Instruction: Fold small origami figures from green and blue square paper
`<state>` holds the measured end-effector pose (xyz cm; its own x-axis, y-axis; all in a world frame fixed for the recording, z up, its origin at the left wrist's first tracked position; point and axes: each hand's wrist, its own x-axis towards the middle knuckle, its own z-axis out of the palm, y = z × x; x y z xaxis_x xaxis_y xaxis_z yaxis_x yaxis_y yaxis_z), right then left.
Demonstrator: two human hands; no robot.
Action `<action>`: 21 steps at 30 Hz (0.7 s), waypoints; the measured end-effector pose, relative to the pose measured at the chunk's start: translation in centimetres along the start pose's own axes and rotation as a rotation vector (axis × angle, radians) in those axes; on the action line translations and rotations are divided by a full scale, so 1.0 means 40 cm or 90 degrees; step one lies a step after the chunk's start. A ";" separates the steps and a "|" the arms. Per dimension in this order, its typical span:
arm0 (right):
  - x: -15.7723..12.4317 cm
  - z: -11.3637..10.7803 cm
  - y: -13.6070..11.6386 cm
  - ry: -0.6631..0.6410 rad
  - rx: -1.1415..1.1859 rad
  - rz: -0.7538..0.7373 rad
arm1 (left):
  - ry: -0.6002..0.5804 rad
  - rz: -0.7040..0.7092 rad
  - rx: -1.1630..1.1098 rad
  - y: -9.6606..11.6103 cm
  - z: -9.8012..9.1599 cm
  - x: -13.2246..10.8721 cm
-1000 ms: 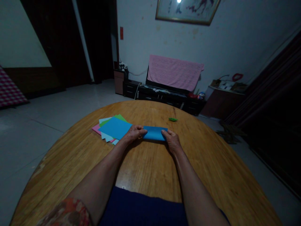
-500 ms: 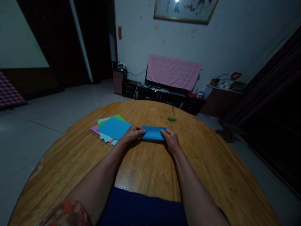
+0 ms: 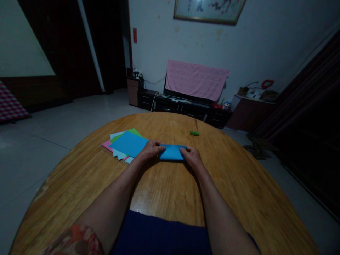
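Observation:
A folded sheet of blue paper (image 3: 172, 152) is stretched between my two hands, just over the wooden table. My left hand (image 3: 152, 149) grips its left end, thumb on top and fingers underneath. On the right end, my right hand (image 3: 191, 156) pinches the paper in the same way. Left of my left hand lies a fanned stack of coloured paper (image 3: 129, 143), with a blue sheet uppermost and green, pink and pale blue edges showing below. The fingers under the folded sheet are mostly hidden.
A small green folded paper piece (image 3: 194, 133) lies on the round wooden table (image 3: 170, 191), beyond my right hand. Past the table's far edge, a low black cabinet (image 3: 183, 106) stands by the wall with a pink cloth (image 3: 196, 79) draped above it.
The folded blue paper has tilted slightly and sits a little lower in view, shifted a touch left. Both hands keep their hold.

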<state>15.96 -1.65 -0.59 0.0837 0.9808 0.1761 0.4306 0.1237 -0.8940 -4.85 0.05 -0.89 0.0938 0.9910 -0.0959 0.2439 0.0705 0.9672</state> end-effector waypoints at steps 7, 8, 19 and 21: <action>0.001 -0.002 0.006 -0.006 -0.189 -0.103 | 0.017 0.134 0.214 -0.033 -0.003 0.034; 0.000 -0.003 0.007 -0.010 -0.187 -0.112 | 0.016 0.139 0.218 -0.034 -0.003 0.036; -0.007 0.001 0.002 -0.076 -0.104 -0.106 | -0.046 0.076 0.125 0.007 -0.004 0.006; -0.006 0.001 0.003 -0.069 -0.100 -0.093 | -0.066 0.059 0.074 0.019 -0.011 -0.010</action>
<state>15.97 -1.86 -0.75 -0.0826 0.9657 0.2461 0.5662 0.2486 -0.7859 -5.12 -0.24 -0.03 0.2191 0.9750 -0.0380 0.3395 -0.0397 0.9398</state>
